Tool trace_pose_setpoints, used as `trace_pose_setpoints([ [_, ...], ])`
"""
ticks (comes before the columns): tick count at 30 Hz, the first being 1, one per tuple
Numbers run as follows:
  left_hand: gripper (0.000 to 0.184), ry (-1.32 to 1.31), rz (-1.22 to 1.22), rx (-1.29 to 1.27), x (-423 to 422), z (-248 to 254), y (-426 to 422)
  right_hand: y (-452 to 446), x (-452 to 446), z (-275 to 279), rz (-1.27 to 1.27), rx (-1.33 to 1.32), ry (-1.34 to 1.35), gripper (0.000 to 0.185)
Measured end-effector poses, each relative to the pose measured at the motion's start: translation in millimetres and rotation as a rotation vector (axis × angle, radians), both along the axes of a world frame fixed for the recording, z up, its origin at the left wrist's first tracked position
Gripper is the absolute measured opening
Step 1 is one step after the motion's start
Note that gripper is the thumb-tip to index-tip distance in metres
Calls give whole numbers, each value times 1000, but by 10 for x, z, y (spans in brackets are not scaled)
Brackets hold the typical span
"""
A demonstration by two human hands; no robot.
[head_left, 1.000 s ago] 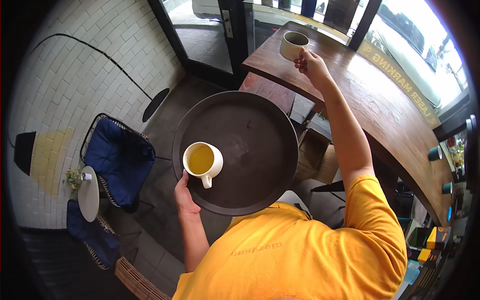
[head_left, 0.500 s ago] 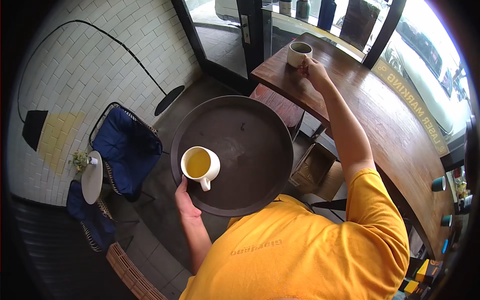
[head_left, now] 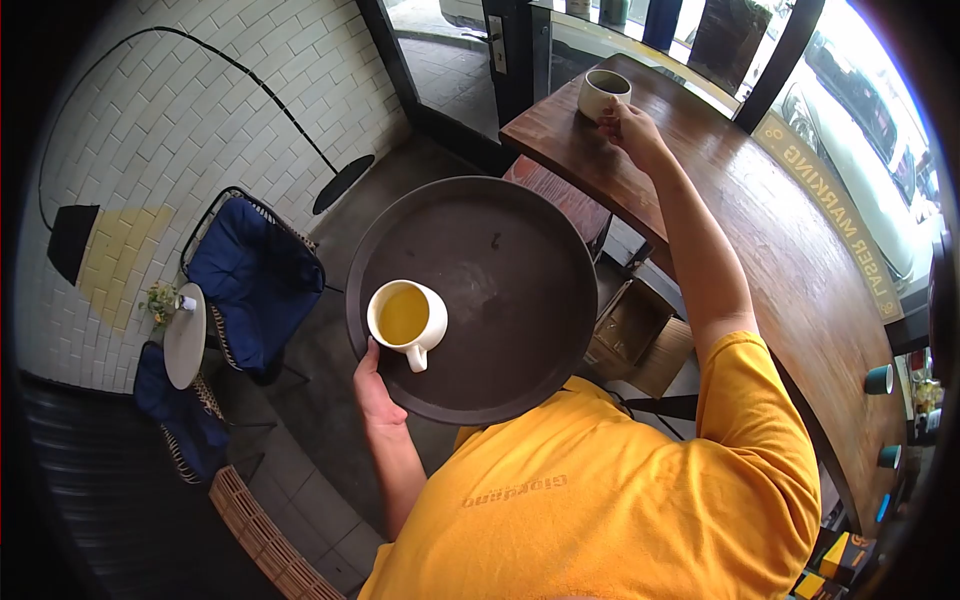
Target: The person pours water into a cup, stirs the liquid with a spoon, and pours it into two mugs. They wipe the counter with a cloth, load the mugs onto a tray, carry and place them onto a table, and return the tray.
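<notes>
A round dark tray (head_left: 500, 340) is held up at its left edge by my left hand (head_left: 378, 395), the thumb at the rim and the other fingers hidden beneath. Near that thumb, a white mug (head_left: 432, 318) with yellow liquid stands on the tray, its handle towards me. My right arm reaches forward over the wooden counter (head_left: 720, 200). There my right hand (head_left: 628, 130) grips the handle of a pale mug (head_left: 600, 100) close to the counter's far left end. Whether its base touches the wood is hard to tell.
Blue-cushioned chairs (head_left: 250, 270) and a small round table (head_left: 185, 340) with a flower vase are at the left. An open cardboard box (head_left: 635, 325) lies below the counter. Teal cups (head_left: 879, 380) stand along the counter's right part. A glass door and windows are ahead.
The view has shifted, with more of the counter showing. My right hand has lowered the pale mug towards the counter and still grips it. My left hand still supports the tray with the white mug.
</notes>
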State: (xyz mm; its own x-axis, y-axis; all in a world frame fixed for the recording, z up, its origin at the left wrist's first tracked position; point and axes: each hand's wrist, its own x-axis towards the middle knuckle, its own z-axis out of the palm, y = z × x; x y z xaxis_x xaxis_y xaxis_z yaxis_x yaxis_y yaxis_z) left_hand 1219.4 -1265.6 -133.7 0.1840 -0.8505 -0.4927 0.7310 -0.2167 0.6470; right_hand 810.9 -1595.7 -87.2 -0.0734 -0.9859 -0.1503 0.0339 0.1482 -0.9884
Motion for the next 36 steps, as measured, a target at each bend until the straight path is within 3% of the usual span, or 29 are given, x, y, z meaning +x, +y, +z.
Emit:
trace_pose_setpoints([
  [7, 39, 49, 1, -23, -107, 60, 29, 214, 86, 210, -138, 53, 173, 48],
  [9, 39, 34, 19, 7, -159, 128, 38, 352, 112, 218, -261, -69, 578, 51],
  [11, 39, 51, 15, -1, -184, 126, 35, 492, 180, 127, -252, -184, 656, 48],
  [13, 39, 58, 29, 9, -181, 38, 22, 1042, 528, 362, 34, -278, 433, 41],
  [15, 41, 41, 60, -31, -201, -60, 3, 1491, 839, 532, 217, -148, 320, 35],
  [19, 42, 113, 94, -47, -353, -2, -48, 2020, 1307, 504, 554, -84, 218, 28],
  [23, 43, 161, 163, -42, -452, 41, -73, 2338, 1639, 521, 839, 73, 292, 29],
  [29, 46, 140, 98, -120, -450, 1, -29, 2526, 1893, 242, 915, 228, 66, 41],
  [36, 46, 183, 5, -164, -373, -27, -31, 2631, 2056, -24, 804, 279, -261, 35],
])
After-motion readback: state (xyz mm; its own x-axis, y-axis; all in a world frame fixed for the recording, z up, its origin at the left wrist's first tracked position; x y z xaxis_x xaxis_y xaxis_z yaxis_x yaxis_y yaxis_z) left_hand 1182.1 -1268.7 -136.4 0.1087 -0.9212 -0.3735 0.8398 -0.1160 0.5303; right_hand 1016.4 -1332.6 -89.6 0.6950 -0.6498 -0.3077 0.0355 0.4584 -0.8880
